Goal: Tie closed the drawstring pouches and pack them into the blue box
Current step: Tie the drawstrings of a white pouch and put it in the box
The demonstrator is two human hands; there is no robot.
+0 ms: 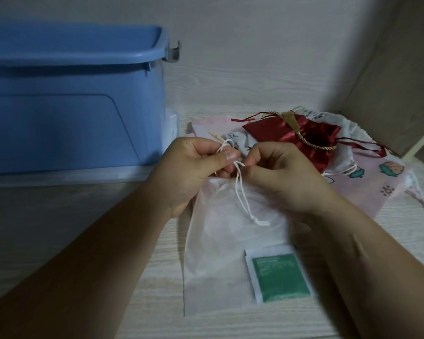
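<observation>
– Where is the pouch that is being tied?

– The translucent white drawstring pouch [218, 253] lies flat on the pale wood-grain counter [83, 216], its gathered mouth at the far end, under both hands.

– What are the hands doing?

– The left hand [193, 165] pinches a loop of the white drawstring cord [240, 189] between thumb and curled fingers. The right hand [279, 172], fingers curled too, pinches the cord just beside it. The knotted ends trail down over the pouch.

– And the rest?

– The blue plastic box [71, 106] stands on the counter to the left, near the left hand. A dark red satin pouch [274, 130] with a gold cord lies beyond the right hand, on a pink printed cloth pouch [382, 177].

– Anything in the white pouch?

– A green-and-white sachet [279, 277] shows at its near right corner. I cannot tell if it is inside or on top.
</observation>
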